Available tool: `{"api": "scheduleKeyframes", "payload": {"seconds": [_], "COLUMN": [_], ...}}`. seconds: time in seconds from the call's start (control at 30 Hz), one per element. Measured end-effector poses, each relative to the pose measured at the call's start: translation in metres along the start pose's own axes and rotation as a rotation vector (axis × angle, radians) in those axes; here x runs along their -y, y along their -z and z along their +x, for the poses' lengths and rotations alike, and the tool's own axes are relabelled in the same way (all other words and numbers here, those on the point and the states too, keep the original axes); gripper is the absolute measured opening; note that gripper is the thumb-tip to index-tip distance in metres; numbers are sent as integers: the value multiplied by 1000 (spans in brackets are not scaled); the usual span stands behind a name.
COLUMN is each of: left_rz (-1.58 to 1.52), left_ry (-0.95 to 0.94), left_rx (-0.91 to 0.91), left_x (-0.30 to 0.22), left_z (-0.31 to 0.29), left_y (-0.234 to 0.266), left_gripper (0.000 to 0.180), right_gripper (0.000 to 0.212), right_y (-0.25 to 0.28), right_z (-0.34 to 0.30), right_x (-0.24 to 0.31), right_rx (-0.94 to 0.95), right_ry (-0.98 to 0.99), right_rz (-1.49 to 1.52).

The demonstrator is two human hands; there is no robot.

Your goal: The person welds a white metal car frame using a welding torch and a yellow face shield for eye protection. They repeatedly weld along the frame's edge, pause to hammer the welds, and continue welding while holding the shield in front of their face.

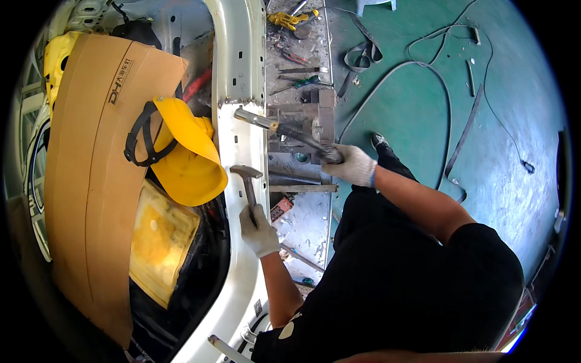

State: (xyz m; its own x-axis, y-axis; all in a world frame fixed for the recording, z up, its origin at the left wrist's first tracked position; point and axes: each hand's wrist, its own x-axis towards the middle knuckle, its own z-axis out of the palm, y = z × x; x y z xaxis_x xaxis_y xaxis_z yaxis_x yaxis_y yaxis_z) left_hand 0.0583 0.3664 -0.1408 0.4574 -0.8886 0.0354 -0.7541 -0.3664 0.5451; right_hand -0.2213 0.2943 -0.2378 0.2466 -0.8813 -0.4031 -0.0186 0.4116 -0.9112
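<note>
my head view, wide fisheye, I face steeply down past the torso (pixel 417 272), left hand (pixel 259 231) and right hand (pixel 352 165) near, floor (pixel 402 115) farther below

Tools crowd a worn tabletop (pixel 307 225): a yellow tool (pixel 285 20) at the far end, red-handled tool (pixel 294 57) and green-handled tool (pixel 307 81) nearer, then a heavy metal block (pixel 326 113) and a small red object (pixel 281 208). At right, a grey cable (pixel 449 121), dark strap (pixel 466 127) and thin rod (pixel 471 77) lie across the green floor (pixel 399 106).
</note>
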Motion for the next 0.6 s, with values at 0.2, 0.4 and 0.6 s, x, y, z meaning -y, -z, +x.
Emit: {"api": "scheduleKeyframes", "payload": {"seconds": [0.2,0.4,0.6], "left_rz": [-6,-569,-251], "left_ry": [61,307,304], "left_rx": [12,-11,-230], "left_x": [27,27,25], "left_z": [-22,-42,0], "left_y": [32,62,104], "left_gripper": [37,32,46], "right_gripper": [36,39,28], "right_y": [-44,-29,-12], "right_z": [16,-6,-39], "right_x": [6,-14,11], "right_rx": [24,28,-11], "right_ry": [-201,-238,-432], "right_rz": [-55,-108,-81]}}
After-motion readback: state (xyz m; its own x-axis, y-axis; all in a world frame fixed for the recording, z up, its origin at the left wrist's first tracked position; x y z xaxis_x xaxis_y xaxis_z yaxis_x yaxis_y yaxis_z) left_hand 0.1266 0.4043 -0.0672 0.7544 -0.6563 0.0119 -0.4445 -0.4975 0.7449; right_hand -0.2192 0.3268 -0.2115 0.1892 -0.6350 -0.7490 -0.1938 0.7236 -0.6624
